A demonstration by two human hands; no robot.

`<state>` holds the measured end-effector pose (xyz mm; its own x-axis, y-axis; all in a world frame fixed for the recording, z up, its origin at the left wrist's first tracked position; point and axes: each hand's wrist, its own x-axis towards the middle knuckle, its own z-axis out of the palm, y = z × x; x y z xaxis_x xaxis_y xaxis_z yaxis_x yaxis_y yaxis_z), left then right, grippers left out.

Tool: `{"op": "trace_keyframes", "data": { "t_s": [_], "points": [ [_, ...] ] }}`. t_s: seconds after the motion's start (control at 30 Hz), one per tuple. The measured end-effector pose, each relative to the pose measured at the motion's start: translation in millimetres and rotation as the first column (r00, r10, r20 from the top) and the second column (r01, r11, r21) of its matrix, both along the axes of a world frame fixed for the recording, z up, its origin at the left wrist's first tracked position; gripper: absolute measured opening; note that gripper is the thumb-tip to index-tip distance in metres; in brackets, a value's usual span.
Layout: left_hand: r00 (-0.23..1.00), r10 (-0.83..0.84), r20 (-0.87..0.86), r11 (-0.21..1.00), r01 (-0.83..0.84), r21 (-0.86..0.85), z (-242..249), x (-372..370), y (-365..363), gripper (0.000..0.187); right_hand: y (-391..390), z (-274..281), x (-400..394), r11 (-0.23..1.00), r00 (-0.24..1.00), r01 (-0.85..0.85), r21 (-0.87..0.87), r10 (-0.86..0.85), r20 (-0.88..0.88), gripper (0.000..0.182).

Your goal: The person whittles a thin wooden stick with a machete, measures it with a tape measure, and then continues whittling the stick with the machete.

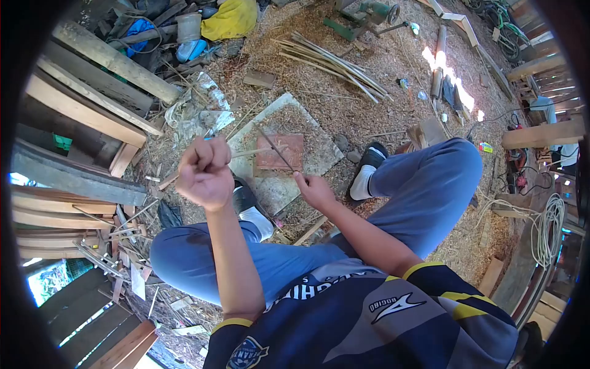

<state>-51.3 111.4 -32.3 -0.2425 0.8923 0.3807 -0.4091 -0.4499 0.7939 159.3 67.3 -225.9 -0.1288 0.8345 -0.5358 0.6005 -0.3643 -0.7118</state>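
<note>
My left hand [206, 173] is raised at left of centre, palm up, fingers curled in. A thin pale wooden strip [251, 152] comes out from beside its fingers and reaches over a reddish board [280, 161]. Low at the centre, my right hand [316, 192] grips one end of a thin dark rod-like tool [276, 149]. That tool slants up and left, crossing the strip near its tip. Under the reddish board lies a pale square slab [319, 154] strewn with shavings.
My shod feet flank the slab. A bundle of thin sticks [335, 64] lies beyond it, with a green metal device [362, 21] farther back. Curved timbers [80, 166] are stacked at left. Coiled rope [546, 230] hangs at right. Shavings cover the ground.
</note>
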Motion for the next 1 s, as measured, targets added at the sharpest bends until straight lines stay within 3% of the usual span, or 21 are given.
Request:
{"op": "trace_keyframes", "data": {
  "t_s": [0.1,0.23,0.27,0.47,0.6,0.73,0.83,0.87,1.0],
  "points": [
    [0.993,0.117,0.004,0.99,-0.117,0.077,0,1,8,0.047,0,-24,1,0.995,0.999,0.053,-0.081,-0.053,0.006,0.067],
    [0.999,0.036,0.027,0.996,-0.038,0.084,1,3,11,0.047,-2,-8,-7,0.994,0.996,0.081,-0.069,-0.083,-0.034,0.067],
    [0.995,0.102,0.009,0.989,-0.102,0.104,0,12,11,0.051,-5,-7,-12,0.995,0.994,0.088,-0.052,-0.09,-0.054,0.067],
    [1.0,-0.028,-0.012,0.99,0.029,0.141,-3,11,0,0.054,-28,-30,-34,0.968,0.968,0.237,-0.08,-0.242,-0.072,0.069],
    [0.999,-0.039,0.034,0.994,0.036,0.106,-1,12,-10,0.049,-24,-32,-36,0.97,0.964,0.236,-0.062,-0.242,-0.114,0.071],
    [0.987,0.142,0.071,0.989,-0.145,0.041,-3,17,-8,0.047,-16,-32,-32,0.979,0.977,0.204,0.013,-0.202,-0.072,0.073],
    [0.975,0.221,0.032,0.975,-0.221,0.008,-3,13,-2,0.058,-17,-54,-24,0.979,0.979,0.202,-0.005,-0.202,-0.014,0.075],
    [0.974,0.219,0.058,0.975,-0.22,0.016,-6,14,-1,0.06,-16,-83,-20,0.974,0.975,0.223,-0.037,-0.223,0.017,0.075],
    [0.975,0.218,0.035,0.975,-0.219,0.042,-3,20,2,0.059,-7,-89,-9,0.986,0.984,0.168,-0.022,-0.166,0.06,0.076]
  ]
}}
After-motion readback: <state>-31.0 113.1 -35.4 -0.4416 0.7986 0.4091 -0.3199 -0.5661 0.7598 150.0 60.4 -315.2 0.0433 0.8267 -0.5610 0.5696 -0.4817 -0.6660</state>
